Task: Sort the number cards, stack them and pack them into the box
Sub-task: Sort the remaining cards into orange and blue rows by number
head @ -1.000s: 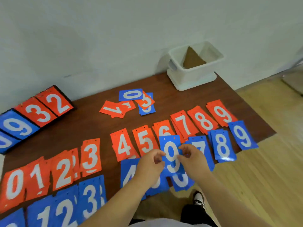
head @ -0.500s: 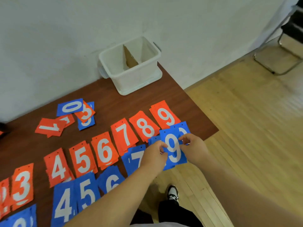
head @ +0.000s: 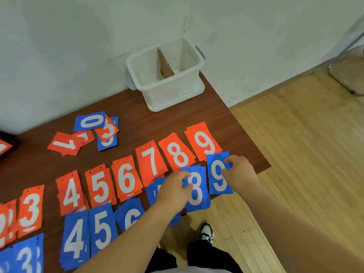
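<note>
1. Left and centre of the table (head: 157,125): the orange row (head: 126,182) lies in number order, with the blue row (head: 100,229) nearer the person. All cards lie with their long axis pointing away from the person.
2. Behind the rows, left of centre: an unsorted heap (head: 92,133) of loose cards at mixed angles.
3. At the back, by the wall: the white box (head: 169,89), with a cardboard divider and no cards visible in it.
4. The left hand (head: 173,191) rests at the left edge of the blue 8 pile (head: 197,192). I cannot tell whether it grips.
5. The blue 9 card (head: 217,174) is just right of that pile and parallel to it. Its top overlaps the orange 9 pile (head: 204,142), near the table's right corner.
6. The right hand (head: 242,174) pinches the blue 9 card's right edge, thumb on its face. The hands are apart.
7. Judgement: sorting is unfinished. The heap lies well left of and beyond both hands, and the left hand is nearer to it.
</note>
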Motion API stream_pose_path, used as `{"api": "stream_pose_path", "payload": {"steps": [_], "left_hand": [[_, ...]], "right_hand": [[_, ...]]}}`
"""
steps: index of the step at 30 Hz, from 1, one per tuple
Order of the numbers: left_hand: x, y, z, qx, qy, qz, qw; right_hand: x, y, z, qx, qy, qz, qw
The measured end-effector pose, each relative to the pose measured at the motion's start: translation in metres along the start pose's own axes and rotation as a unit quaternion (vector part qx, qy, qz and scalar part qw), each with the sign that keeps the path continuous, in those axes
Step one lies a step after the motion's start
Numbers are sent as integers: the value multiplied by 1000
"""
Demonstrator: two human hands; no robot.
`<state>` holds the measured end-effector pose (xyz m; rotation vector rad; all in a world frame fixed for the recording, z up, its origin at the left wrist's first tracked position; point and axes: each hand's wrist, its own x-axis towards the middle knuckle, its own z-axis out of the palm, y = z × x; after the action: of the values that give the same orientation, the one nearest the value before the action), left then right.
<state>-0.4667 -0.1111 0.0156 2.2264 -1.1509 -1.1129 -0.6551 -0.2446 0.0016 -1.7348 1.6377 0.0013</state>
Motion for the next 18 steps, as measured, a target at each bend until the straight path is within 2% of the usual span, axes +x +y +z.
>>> {"api": "stream_pose_path", "payload": {"steps": [4, 8, 14, 18], "left_hand": [[-10, -47, -63, 63, 88, -29, 994], [-18, -93, -127, 60, 169, -70, 981], [-17, -160, -210, 46, 238, -121, 963], [3, -199, -263, 36, 257, -163, 952]], "right_hand": [[-1, -46, 11, -19, -25, -98, 995], [-3, -114, 38, -44, -58, -168, 983], [-1, -217, 93, -64, -109, -225, 966], [11, -280, 131, -75, -118, -221, 965]]}}
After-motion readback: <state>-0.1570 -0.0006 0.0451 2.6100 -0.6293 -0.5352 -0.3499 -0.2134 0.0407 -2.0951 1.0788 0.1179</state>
